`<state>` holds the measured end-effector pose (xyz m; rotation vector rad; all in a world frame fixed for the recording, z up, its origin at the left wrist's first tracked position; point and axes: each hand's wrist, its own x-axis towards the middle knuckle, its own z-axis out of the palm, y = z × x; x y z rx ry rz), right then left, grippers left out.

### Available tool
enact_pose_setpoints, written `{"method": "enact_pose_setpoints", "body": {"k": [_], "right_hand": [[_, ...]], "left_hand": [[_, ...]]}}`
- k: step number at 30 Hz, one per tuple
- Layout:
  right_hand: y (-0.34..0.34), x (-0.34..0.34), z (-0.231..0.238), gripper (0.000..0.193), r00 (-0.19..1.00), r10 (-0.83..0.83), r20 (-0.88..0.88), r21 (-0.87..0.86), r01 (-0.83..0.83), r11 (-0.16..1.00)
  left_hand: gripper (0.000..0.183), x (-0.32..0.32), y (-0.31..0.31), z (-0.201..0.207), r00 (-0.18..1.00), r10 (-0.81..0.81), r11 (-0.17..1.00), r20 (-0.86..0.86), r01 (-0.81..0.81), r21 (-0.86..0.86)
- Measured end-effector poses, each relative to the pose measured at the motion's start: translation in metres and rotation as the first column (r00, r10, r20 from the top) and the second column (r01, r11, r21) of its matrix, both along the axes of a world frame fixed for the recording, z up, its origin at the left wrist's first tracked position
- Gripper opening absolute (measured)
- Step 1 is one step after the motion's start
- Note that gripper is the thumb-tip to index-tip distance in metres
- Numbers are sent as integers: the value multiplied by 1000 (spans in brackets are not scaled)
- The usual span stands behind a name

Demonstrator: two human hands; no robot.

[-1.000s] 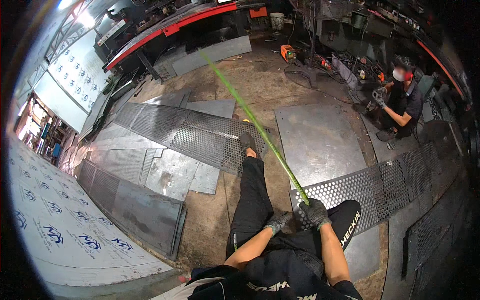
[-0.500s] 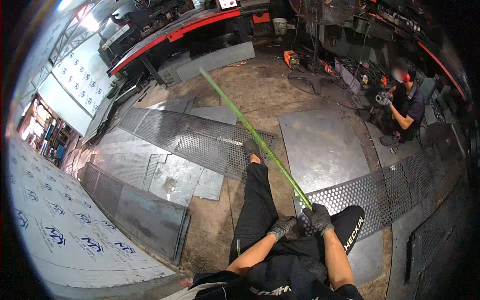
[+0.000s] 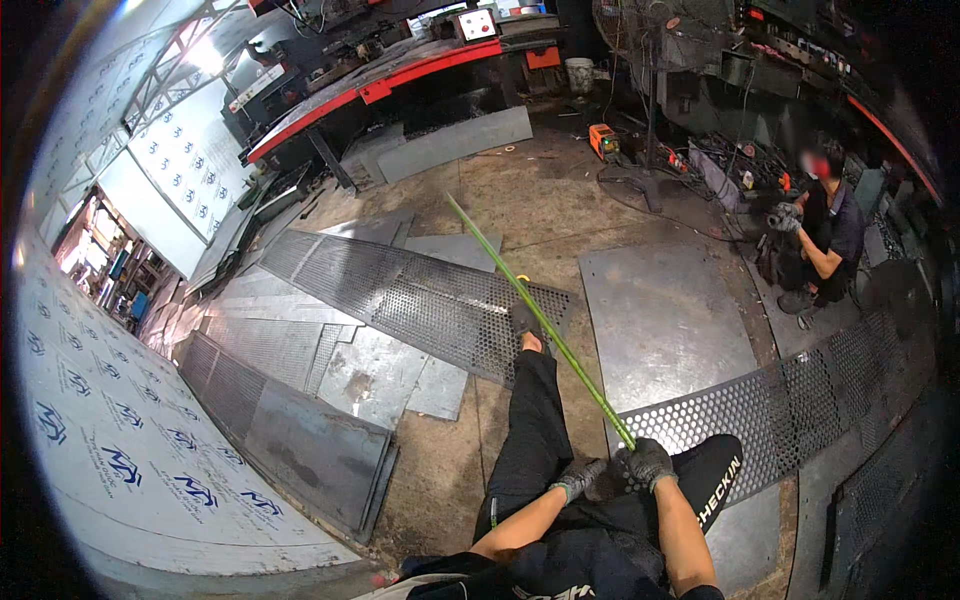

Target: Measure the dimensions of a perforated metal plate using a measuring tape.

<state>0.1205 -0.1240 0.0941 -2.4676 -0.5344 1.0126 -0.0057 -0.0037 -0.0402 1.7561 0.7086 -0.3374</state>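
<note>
Gripping the near end of a long green rod (image 3: 540, 320), the right hand (image 3: 650, 462) is closed around it in a dark knit work glove; fingers wrap fully, so it's a firm fist hold, not a pinch. Left hand (image 3: 578, 478), also gloved, sits just beside it on the lap, fingers curled loosely; cannot tell whether it grips anything, and it does not appear to touch the rod.

Rod position: runs from the right fist diagonally up and left, passing over the person's outstretched left leg (image 3: 530, 430) and shoe (image 3: 524, 322), over the corner of a perforated steel sheet (image 3: 420, 300), with the far tip out above bare concrete floor (image 3: 540, 200). Held at one end like that, it looks cantilevered, probably thin, stiff and light enough to carry its own length.

Materials:
- Rod: slim, straight, uniform green, round-looking section. Cannot tell what it is made of.
- Perforated sheets: dull grey metal, fine regular holes on the left one; a second strip (image 3: 800, 400) by the right knee has larger round holes.
- Plain plate (image 3: 660, 320): flat, grey, scuffed, rectangular, lying between the two perforated pieces.
- Stacked sheets (image 3: 130, 470) at far left: white protective film with a repeating blue print.
- Floor: stained, dusty concrete.

Another person (image 3: 825, 235) crouches at the far right, well apart, hands on something small. A red-trimmed machine (image 3: 400, 75) spans the back.
</note>
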Motion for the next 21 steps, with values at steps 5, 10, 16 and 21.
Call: {"method": "enact_pose_setpoints", "body": {"k": [5,10,16,21], "right_hand": [[-7,5,-24,54,993,87,75,-229,-68,971],[-5,6,-25,49,990,44,131,13,-46,999],[3,0,-19,38,985,-137,104,429,79,900],[-12,10,-35,48,964,241,112,-181,-219,959]], "left_hand": [[56,0,2,-20,997,17,999,81,-14,-41],[60,0,0,-4,992,66,997,107,-61,-45],[64,-3,7,-29,995,23,995,-98,-14,95],[62,0,1,-25,997,70,986,-18,-71,-150]]}}
